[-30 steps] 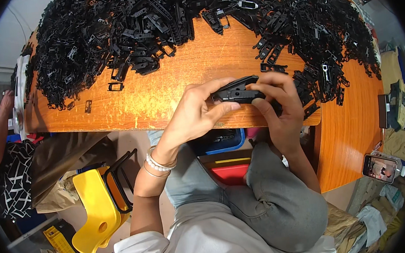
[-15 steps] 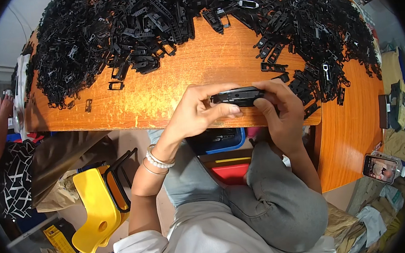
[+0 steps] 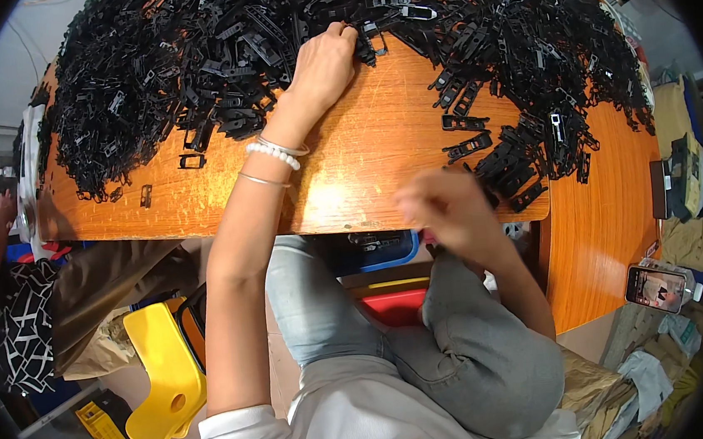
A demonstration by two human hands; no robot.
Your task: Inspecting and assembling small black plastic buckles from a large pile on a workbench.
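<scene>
Head view: left hand (image 3: 323,63) grip touches black clips (image 3: 210,39).

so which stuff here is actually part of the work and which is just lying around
In the work:
- heap of black plastic clips on the orange table
- left hand reaching into the heap
- right hand at the table's near edge, blurred, grip unclear

Lying about:
- phone
- yellow stool
- blue bin under the table

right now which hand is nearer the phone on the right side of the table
Right. The right hand is at the table's near edge, well left of the phone; the left hand is farther off, up in the heap of black clips.
</scene>
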